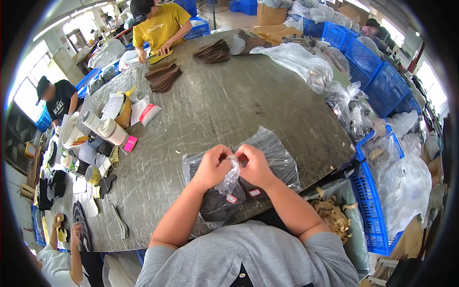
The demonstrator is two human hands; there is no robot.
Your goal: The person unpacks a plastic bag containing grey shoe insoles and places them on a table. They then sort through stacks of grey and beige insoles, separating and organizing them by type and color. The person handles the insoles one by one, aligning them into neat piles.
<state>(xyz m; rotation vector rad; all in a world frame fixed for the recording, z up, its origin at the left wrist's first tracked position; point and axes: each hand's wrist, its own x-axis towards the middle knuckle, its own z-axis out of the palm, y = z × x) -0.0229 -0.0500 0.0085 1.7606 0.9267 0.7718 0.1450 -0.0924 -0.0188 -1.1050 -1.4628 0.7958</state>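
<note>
Through my round fisheye feed, black at the corners, the room looks bright. Daylight burns out the tall glass windows beyond the left edge of the broad grey-green table, whose edges bow. White glints streak the flat clear plastic bag near its front edge. Shadows are soft; detail blurs beyond the far-left corner.

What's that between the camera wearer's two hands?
Bunched clear plastic, held between the left hand and the right hand; the head view shows it.

Hands on bunched plastic
</note>
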